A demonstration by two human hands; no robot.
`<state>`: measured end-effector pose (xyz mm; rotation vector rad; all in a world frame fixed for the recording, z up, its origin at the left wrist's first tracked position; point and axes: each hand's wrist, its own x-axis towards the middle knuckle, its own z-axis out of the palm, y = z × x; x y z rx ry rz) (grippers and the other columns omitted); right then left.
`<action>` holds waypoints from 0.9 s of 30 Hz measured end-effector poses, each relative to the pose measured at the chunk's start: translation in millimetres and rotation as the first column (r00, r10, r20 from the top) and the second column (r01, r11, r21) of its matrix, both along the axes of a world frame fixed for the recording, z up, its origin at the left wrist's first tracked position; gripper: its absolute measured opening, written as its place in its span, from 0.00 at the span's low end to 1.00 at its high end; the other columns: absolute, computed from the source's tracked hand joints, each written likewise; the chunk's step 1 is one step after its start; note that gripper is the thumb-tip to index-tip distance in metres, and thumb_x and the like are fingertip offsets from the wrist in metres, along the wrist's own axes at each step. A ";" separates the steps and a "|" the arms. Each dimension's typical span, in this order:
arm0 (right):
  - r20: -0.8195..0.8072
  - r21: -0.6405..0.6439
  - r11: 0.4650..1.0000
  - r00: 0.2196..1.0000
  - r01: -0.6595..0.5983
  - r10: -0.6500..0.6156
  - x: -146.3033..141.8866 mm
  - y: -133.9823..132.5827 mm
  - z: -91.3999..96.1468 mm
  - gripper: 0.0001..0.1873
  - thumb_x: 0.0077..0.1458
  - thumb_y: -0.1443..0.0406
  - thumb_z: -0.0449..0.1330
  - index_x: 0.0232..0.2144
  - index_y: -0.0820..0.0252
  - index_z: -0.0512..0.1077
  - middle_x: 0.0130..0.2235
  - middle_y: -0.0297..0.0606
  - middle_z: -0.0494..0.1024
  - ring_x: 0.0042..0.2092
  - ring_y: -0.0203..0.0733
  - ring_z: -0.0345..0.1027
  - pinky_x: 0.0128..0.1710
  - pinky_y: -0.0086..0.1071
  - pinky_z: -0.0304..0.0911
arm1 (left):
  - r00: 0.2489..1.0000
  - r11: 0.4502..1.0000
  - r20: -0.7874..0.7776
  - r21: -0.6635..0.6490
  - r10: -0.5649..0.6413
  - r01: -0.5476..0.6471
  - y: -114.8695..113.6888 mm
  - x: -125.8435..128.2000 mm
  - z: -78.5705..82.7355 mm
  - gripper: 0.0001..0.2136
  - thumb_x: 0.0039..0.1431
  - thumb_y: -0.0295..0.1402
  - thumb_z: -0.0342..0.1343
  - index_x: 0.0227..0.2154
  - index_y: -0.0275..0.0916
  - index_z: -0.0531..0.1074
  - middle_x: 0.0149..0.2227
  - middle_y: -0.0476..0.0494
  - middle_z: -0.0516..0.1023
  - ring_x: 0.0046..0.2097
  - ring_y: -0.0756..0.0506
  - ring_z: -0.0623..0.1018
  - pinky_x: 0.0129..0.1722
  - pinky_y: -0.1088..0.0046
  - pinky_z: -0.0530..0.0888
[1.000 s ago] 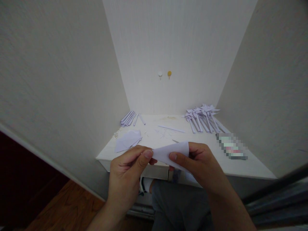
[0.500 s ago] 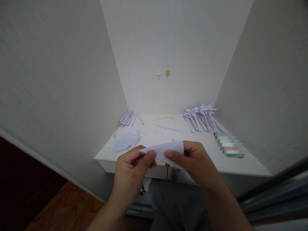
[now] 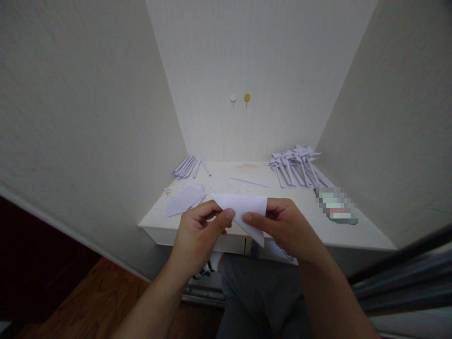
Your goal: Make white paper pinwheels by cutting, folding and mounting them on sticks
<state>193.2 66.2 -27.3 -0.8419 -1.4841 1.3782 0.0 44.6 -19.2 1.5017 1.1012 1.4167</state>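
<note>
Brown wooden flooring (image 3: 95, 301) occupies the lower left of the frame, below a pale side wall (image 3: 88, 122). Left of centre, on the white table (image 3: 318, 221), a bundle of rolled paper tubes (image 3: 184, 168) lies near the back corner, two looser tubes just to its right. Nearer the front edge is a stack of flat paper sheets (image 3: 185, 200). The left hand (image 3: 201, 230), just below and right of this stack, is narrowed to a pinch, its thumb and forefinger meeting on the slanted lower-left edge of a folded white paper (image 3: 250, 205). This paper, roughly triangular, is raised over the table's front edge at the centre of the frame, between the two hands; one point extends to the upper left above the left thumb, another downward. Behind it lies a thin paper stick (image 3: 249, 181); higher, on the back wall, are a white hook (image 3: 233, 98) and a yellow hook (image 3: 247, 97). The right hand (image 3: 284, 223) grips the paper's right side, thumb on the near face, fingers behind. Farther right, paper pinwheels (image 3: 294, 162) are heaped at the back, with a pixelated flat object (image 3: 335, 205) in front.
</note>
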 end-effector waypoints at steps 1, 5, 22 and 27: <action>0.005 0.003 1.000 1.000 0.004 -0.004 0.0 0.3 -0.7 0.11 0.53 0.60 0.72 0.34 0.62 0.83 0.35 0.39 0.86 0.35 0.42 0.75 0.35 0.33 0.69 | 1.000 1.000 -0.014 0.002 0.002 -0.002 -0.2 0.7 -0.3 0.10 0.56 0.36 0.64 0.22 0.38 0.79 0.21 0.49 0.78 0.25 0.49 0.75 0.25 0.76 0.72; 0.009 0.021 0.999 0.999 -0.036 0.036 0.0 0.4 -1.4 0.10 0.54 0.60 0.71 0.34 0.61 0.84 0.36 0.39 0.86 0.37 0.43 0.77 0.37 0.34 0.70 | 0.998 0.998 -0.044 0.029 0.050 -0.049 -1.1 -0.1 0.1 0.12 0.55 0.35 0.65 0.18 0.38 0.77 0.20 0.49 0.77 0.25 0.50 0.74 0.25 0.78 0.70; 0.014 0.129 0.990 0.998 0.062 -0.065 -5.1 0.9 5.3 0.06 0.55 0.63 0.68 0.31 0.60 0.83 0.27 0.34 0.83 0.28 0.36 0.73 0.29 0.28 0.67 | 0.997 1.000 -0.068 0.003 -0.029 0.029 10.3 3.0 -10.1 0.15 0.59 0.40 0.62 0.20 0.38 0.76 0.21 0.49 0.74 0.26 0.49 0.72 0.27 0.75 0.69; -0.020 0.165 0.969 0.983 0.181 -0.180 -6.8 2.9 4.0 0.06 0.54 0.64 0.68 0.27 0.59 0.82 0.25 0.33 0.81 0.27 0.35 0.71 0.27 0.27 0.66 | 0.992 0.986 -0.036 -0.115 -0.122 0.117 8.9 10.6 -16.9 0.15 0.58 0.43 0.62 0.22 0.37 0.77 0.23 0.47 0.76 0.26 0.49 0.72 0.26 0.75 0.70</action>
